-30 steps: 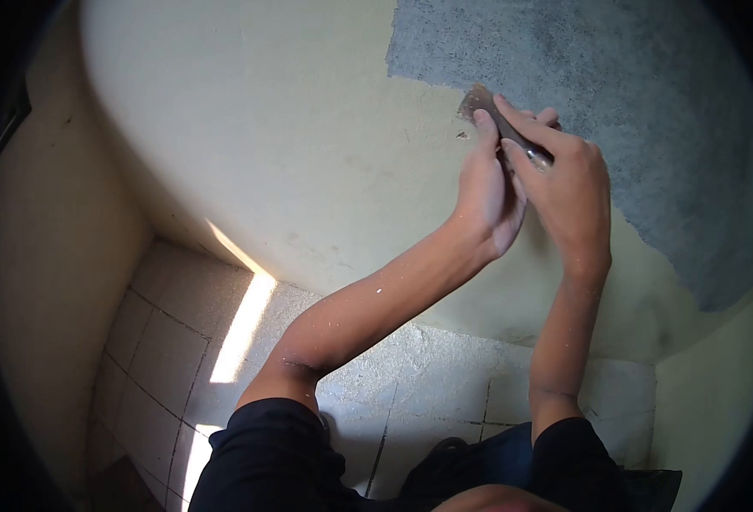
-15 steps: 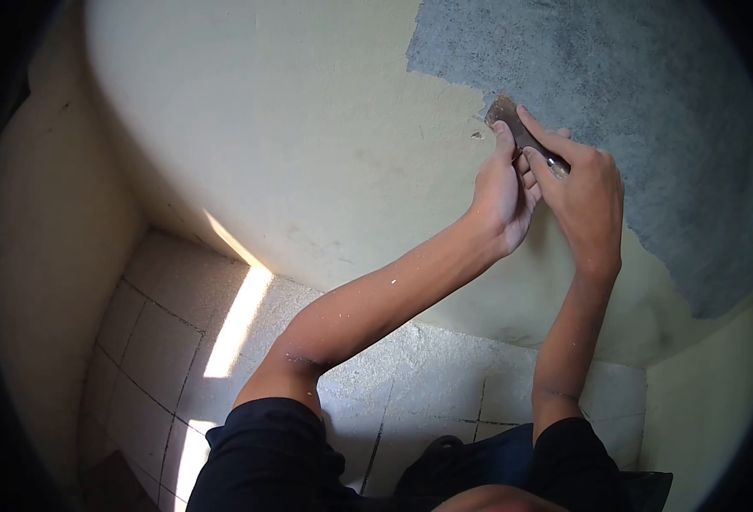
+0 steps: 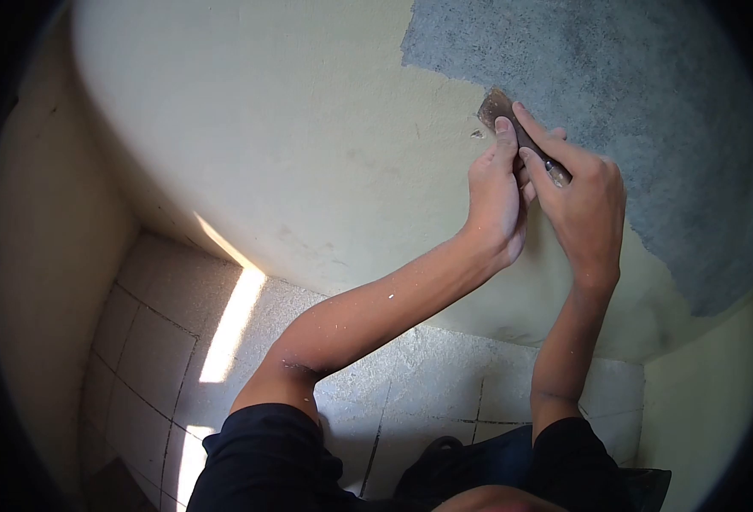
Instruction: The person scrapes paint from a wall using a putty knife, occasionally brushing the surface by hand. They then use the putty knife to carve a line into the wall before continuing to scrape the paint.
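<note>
Both of my hands grip one paint scraper [image 3: 497, 107], its dark, worn blade pointing up and left against the wall. My left hand [image 3: 497, 196] holds it from below, thumb along the blade. Around the handle, my right hand [image 3: 588, 196] is closed, with the index finger stretched along the tool. The blade's edge lies at the border between the cream paint [image 3: 308, 128] and the bare grey patch [image 3: 564, 60]. Just left of the blade is a small chip mark [image 3: 477, 134] in the paint. The fingers behind the handle are partly hidden.
Below the wall runs a light tiled floor [image 3: 427, 375] with pale dust on it. A strip of sunlight [image 3: 233, 328] crosses the tiles at left. Side walls close in on the left [image 3: 61, 256] and the right [image 3: 709, 401].
The scraper's blade has shifted slightly up and left and shows more of its flat face. My left hand has turned a little with it. The view has moved slightly.
</note>
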{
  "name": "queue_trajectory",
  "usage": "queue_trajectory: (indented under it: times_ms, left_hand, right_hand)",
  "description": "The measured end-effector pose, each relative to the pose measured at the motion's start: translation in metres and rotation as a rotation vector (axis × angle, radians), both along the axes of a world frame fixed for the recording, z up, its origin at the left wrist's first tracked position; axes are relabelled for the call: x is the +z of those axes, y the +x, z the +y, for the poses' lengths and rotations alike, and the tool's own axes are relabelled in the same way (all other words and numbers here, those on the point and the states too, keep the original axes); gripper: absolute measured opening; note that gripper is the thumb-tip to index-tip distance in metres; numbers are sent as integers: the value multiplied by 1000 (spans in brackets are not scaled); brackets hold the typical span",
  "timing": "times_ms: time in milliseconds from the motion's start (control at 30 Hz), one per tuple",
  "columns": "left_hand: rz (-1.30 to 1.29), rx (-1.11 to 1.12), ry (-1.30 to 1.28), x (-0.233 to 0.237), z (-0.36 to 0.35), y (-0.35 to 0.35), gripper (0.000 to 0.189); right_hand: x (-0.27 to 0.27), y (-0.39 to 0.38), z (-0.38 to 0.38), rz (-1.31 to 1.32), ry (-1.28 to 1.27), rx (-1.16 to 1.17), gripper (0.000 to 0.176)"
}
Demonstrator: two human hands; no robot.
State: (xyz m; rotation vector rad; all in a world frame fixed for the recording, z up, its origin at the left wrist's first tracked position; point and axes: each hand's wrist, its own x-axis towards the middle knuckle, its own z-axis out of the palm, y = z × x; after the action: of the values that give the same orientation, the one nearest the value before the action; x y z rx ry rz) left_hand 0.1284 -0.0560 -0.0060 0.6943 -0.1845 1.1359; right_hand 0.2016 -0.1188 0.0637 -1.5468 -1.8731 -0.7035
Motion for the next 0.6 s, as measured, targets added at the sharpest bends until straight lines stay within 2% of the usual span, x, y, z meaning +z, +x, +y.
queue_trajectory:
  times_ms: [333,433,533,600]
  left_hand:
    - [94,36,-48,0,7,-6,72]
    - [-37,111,-85,-2,21,-19,72]
    - [8,108,-54,1,20,-30,72]
    - [66,108,-6,6,10,-27,72]
  right_hand:
    - [-2,-12,6,-5,30,-58,41]
    - [-21,-23,41,70,-4,68,38]
    - [-21,-31,37,138,80,166,39]
    - [-10,-23,25,147,9,88,38]
